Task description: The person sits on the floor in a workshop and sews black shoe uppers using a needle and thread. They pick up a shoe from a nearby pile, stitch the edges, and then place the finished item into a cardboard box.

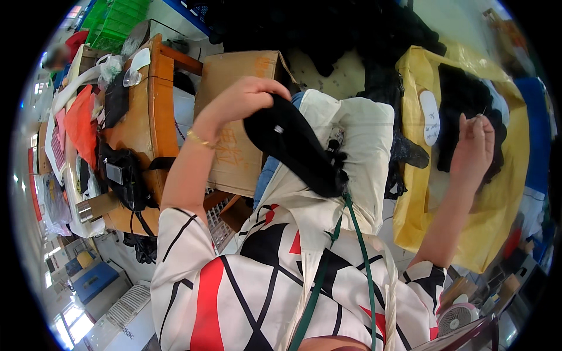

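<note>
My left hand point(246, 99) is closed on the upper end of a black sole-shaped fabric piece point(290, 143), which slants down to the right over my lap. A small pale mark shows on its surface, and dark fuzzy bits are at its lower end. Raised out to the right, my right hand point(477, 143) has its fingertips pinched together on what looks like a thin needle point(484, 109). Behind that hand, black fabric pieces point(453, 96) lie in a container lined with yellow plastic point(503, 216). Any thread between the hands cannot be made out.
A cardboard box point(234, 149) stands left of my lap, by a wooden table point(158, 93) with a black bag point(120, 175). A white sole-shaped piece point(430, 120) lies inside the yellow lining. A white apron point(363, 158) covers my lap, with a green cord point(360, 251) hanging over it.
</note>
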Demonstrator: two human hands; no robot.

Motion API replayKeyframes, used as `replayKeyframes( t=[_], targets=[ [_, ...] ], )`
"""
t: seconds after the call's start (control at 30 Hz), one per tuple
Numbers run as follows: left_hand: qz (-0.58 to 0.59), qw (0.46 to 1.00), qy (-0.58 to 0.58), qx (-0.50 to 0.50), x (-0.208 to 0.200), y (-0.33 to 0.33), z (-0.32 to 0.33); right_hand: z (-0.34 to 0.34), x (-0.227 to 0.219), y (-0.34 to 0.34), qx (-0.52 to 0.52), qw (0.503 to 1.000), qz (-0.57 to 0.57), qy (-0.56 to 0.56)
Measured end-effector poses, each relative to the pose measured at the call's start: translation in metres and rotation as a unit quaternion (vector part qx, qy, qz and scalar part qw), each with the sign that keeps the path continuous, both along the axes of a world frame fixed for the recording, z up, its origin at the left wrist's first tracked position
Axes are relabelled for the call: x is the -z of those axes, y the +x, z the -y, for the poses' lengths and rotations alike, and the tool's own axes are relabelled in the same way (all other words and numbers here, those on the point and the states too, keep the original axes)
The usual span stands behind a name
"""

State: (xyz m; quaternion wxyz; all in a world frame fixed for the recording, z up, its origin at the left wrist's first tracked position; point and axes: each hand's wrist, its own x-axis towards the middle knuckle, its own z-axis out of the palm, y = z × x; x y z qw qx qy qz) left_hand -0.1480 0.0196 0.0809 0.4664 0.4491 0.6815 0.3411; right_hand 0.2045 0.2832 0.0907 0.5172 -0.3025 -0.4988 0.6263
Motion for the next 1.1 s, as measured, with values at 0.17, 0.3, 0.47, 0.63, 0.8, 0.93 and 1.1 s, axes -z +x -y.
replayKeyframes(
  t=[0.17, 0.3, 0.47, 0.63, 0.8, 0.93, 1.1],
  targets=[
    [-0.175, 0.974, 0.142, -0.018, 0.095, 0.027, -0.019, 0.019, 0.040, -0.007, 0.048, 0.983, 0.173, 0.048],
    [-0.333, 0.905, 0.157, -0.214, 0.087, 0.043, -0.007, 0.033, 0.072, -0.003, 0.035, 0.968, 0.244, 0.048],
    [-0.060, 0.962, -0.115, -0.240, 0.071, 0.071, 0.033, 0.067, 0.112, -0.042, -0.129, 0.962, 0.237, -0.047],
    [0.119, 0.940, -0.151, -0.282, 0.068, 0.081, 0.020, 0.114, 0.112, -0.119, -0.303, 0.900, 0.312, -0.007],
    [-0.094, 0.959, 0.117, -0.239, 0.079, 0.083, 0.025, 0.132, 0.106, -0.147, -0.389, 0.866, 0.314, 0.009],
    [-0.242, 0.926, 0.227, -0.182, 0.091, 0.082, 0.031, 0.141, 0.099, -0.143, -0.385, 0.860, 0.322, 0.088],
    [-0.286, 0.906, 0.264, -0.165, 0.094, 0.083, 0.031, 0.146, 0.103, -0.142, -0.342, 0.867, 0.324, 0.161]
  ],
)
